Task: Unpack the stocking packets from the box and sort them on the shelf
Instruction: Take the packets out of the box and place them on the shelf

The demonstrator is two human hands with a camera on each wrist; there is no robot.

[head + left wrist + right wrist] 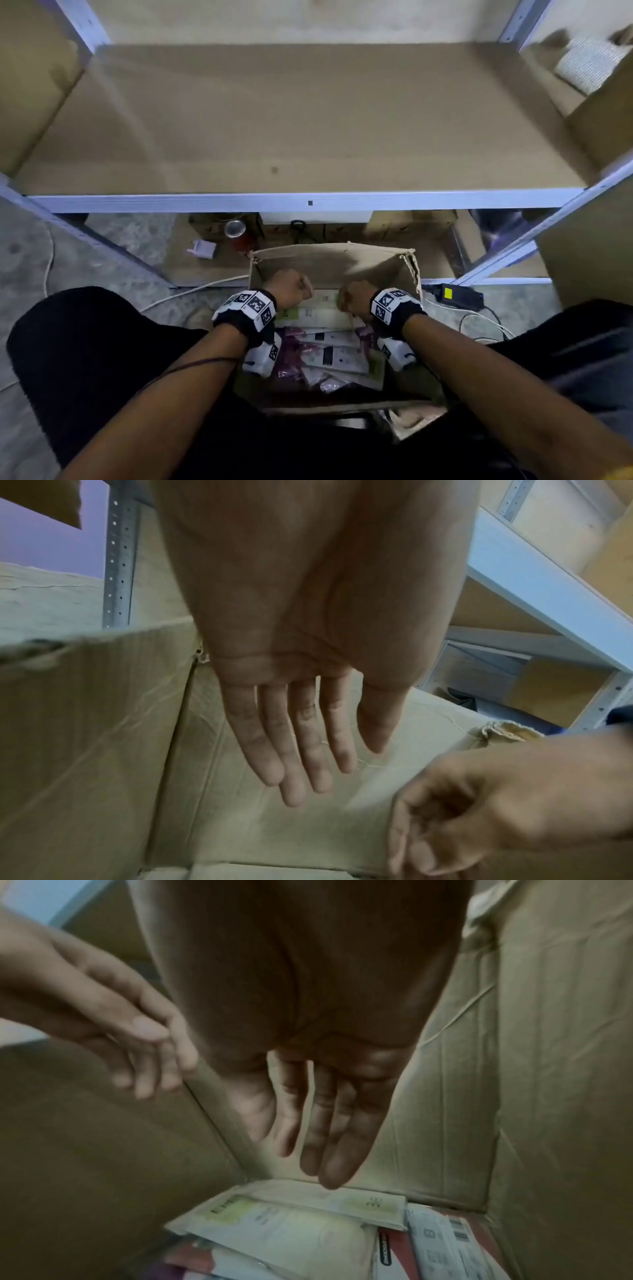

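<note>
1. Brown corrugated cardboard forms the open box (337,262) on the floor below the shelf's front edge; the stocking packets (329,349) lie piled flat on its bottom, the top pale one (298,1213) against the far wall.
2. The left hand (294,723) and right hand (322,1123) both reach down inside the box, fingers straight and loosely together, holding nothing; neither touches a packet yet, as far as the wrist views show.
3. The packets look light, thin and flexible, in slick plastic wrap with a card insert. They will likely slide on each other and bend if lifted by one corner. A pinch across a short edge, or fingers slipped under the top one, seems safest.
4. The shelf (301,202) board above is bare brown wood with a pale metal front rail, and offers room to sort.
5. Around the box: a red can (236,233), a white plug (203,248), white cables and a black power adapter (459,296) on the floor. The tall box walls crowd the wrists, and the torn far right corner could snag.
</note>
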